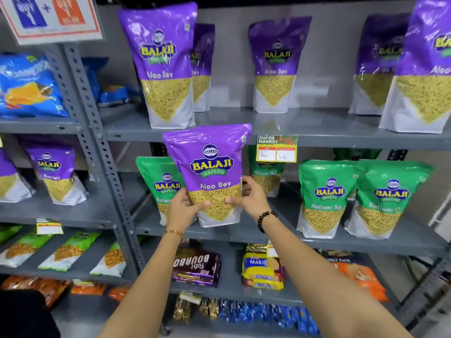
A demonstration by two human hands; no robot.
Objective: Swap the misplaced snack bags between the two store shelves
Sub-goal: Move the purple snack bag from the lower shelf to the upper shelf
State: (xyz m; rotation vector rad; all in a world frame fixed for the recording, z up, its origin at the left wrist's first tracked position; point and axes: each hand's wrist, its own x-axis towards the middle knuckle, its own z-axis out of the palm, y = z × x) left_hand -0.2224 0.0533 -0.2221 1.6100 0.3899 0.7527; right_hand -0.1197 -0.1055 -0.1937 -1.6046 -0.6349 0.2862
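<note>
**shelfnerd:** Big stuff first: grey slotted-steel shelving rack, upper shelf lined with purple Aloo Sev pouches, the shelf under it lined with glossy green Ratlami Sev pouches. Where's the stray?

**aisle9:** The stray is a glossy purple plastic Aloo Sev pouch with a white base. It's held upright in front of the lower shelf, near its left end, covering part of a green pouch behind it. Its top reaches the upper shelf's front edge, just left of the yellow price tag. I can't tell whether the base touches the shelf.

**shelfnerd:** Hands?

**aisle9:** Left hand wraps the lower left edge, thumb across the front. Right hand, beaded bracelet on the wrist, is curled round the lower right edge, thumb on the front too. Both are closed on the pouch, none spread wide.

**shelfnerd:** How'll it handle?

**aisle9:** My guess is light, soft-sided and slick film, with crunchy contents that crush easily. Holding low on both side edges looks right; squeezing the middle would break the sev. It probably belongs in a gap on the upper shelf.
</note>
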